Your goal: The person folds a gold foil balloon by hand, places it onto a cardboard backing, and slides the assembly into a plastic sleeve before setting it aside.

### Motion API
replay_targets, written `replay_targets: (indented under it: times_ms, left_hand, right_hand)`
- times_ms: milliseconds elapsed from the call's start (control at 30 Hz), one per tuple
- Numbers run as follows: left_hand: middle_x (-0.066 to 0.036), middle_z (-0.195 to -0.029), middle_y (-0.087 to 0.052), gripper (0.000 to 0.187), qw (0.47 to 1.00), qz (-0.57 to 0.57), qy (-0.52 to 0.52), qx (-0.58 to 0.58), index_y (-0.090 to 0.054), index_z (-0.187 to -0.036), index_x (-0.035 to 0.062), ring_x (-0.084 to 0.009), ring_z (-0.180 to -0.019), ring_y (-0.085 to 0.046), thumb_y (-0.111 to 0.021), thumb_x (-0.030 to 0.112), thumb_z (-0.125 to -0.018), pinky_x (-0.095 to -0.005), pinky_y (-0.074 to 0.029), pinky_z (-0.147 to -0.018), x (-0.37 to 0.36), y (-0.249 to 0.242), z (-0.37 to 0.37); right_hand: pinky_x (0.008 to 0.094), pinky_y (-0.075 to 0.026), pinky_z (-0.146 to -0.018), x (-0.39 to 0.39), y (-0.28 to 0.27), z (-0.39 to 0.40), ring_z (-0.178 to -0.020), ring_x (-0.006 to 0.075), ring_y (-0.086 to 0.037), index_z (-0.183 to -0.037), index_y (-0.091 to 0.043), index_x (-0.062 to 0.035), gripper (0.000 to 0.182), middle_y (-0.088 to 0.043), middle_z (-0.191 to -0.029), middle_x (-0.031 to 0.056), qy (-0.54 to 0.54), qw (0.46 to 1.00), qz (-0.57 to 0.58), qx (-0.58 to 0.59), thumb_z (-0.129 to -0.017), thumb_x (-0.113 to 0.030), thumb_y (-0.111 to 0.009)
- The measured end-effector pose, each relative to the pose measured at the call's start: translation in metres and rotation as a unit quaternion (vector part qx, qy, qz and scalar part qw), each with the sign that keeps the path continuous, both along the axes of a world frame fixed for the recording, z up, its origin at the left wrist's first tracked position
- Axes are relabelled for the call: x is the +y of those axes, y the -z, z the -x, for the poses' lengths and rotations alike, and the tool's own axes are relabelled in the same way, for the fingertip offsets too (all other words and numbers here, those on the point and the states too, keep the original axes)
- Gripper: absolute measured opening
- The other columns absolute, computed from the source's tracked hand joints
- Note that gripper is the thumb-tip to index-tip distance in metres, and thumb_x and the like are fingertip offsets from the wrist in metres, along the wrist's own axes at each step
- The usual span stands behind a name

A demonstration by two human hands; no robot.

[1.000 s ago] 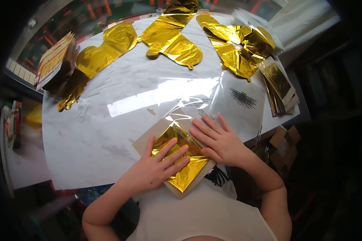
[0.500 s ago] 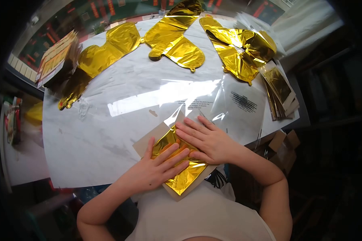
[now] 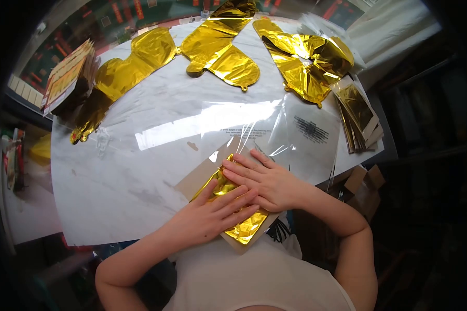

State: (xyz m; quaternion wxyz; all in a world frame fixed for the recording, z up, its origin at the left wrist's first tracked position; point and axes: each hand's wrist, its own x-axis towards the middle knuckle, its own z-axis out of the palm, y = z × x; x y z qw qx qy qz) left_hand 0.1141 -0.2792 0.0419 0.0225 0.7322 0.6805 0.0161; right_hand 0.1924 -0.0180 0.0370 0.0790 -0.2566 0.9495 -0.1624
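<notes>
A folded gold foil balloon (image 3: 249,228) lies on a beige card (image 3: 194,181) at the table's front edge. My left hand (image 3: 213,212) rests flat on the foil, fingers stretched out and pointing right. Its fingertips meet the lower side of my right hand (image 3: 262,181), which also lies flat, over the foil's upper right part. Much of the foil is covered by both hands. Just beyond the card, a clear plastic bag (image 3: 311,150) with printed text is spread on the table.
Unfolded gold foil balloons, one at the left (image 3: 122,75), one in the middle (image 3: 220,52) and one at the right (image 3: 308,67), lie along the far side. Stacked packets (image 3: 70,78) stand at the left, folded foil packs (image 3: 355,111) at the right. A cardboard box (image 3: 363,192) sits below the table.
My left hand has slid to the right across the foil, up against my right hand. The foil and card have shifted slightly right. My right hand has barely moved.
</notes>
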Motion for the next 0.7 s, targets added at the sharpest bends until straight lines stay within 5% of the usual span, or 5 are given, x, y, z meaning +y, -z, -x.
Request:
replay_targets:
  times_ms: [167,500,600,667,700]
  left_hand:
    - [-0.004,-0.173,-0.030,0.064,0.996,-0.080,-0.004,-0.047,-0.041,-0.161,0.0413,-0.0227,-0.162,-0.025,-0.050,0.025,-0.100,-0.0701,0.001,-0.125,0.019,0.009,-0.008]
    - [-0.012,-0.172,-0.030,0.061,0.991,-0.130,0.002,0.017,-0.047,-0.157,0.0438,-0.0277,-0.163,-0.018,-0.057,0.034,-0.097,-0.0763,0.007,-0.121,0.031,0.020,-0.007]
    - [-0.014,-0.168,-0.036,0.066,0.987,-0.094,-0.006,-0.129,-0.053,-0.154,0.0344,-0.0275,-0.159,-0.028,-0.070,0.041,-0.091,-0.0708,-0.010,-0.125,0.020,-0.003,-0.005]
    - [-0.015,-0.140,-0.063,0.059,0.939,-0.225,-0.006,-0.259,-0.065,-0.141,0.0223,-0.0303,-0.133,-0.059,-0.079,0.039,-0.087,-0.0557,-0.046,-0.110,0.006,-0.014,-0.003]
    - [-0.012,-0.118,-0.066,0.044,0.933,-0.218,-0.019,-0.287,-0.071,-0.127,0.0167,-0.0277,-0.111,-0.064,-0.080,0.033,-0.088,-0.0468,-0.052,-0.095,-0.016,-0.008,-0.007]
  right_hand:
    - [0.0521,-0.007,-0.132,-0.007,0.001,-0.001,-0.163,0.0283,-0.018,-0.168,-0.027,-0.0127,0.079,-0.022,-0.176,0.0093,0.002,0.998,0.064,-0.021,-0.102,-0.047,-0.052]
    - [0.0515,-0.011,-0.133,-0.016,0.001,-0.002,-0.163,0.0305,-0.019,-0.164,-0.035,-0.0112,0.073,-0.029,-0.173,0.0096,-0.091,0.996,0.020,-0.001,-0.102,-0.046,-0.051]
    - [0.0514,-0.012,-0.132,-0.014,0.007,-0.001,-0.161,0.0299,-0.023,-0.163,-0.039,-0.0105,0.070,-0.032,-0.172,0.0103,-0.111,0.993,0.029,0.018,-0.101,-0.043,-0.052]
    - [0.0514,-0.014,-0.132,-0.010,0.005,0.001,-0.160,0.0295,-0.026,-0.161,-0.041,-0.0101,0.069,-0.034,-0.171,0.0107,-0.119,0.992,0.032,0.024,-0.101,-0.041,-0.053]
    - [0.0505,-0.017,-0.131,-0.004,0.001,-0.001,-0.159,0.0287,-0.031,-0.160,-0.044,-0.0112,0.066,-0.039,-0.169,0.0094,-0.121,0.990,0.037,0.064,-0.102,-0.040,-0.054]
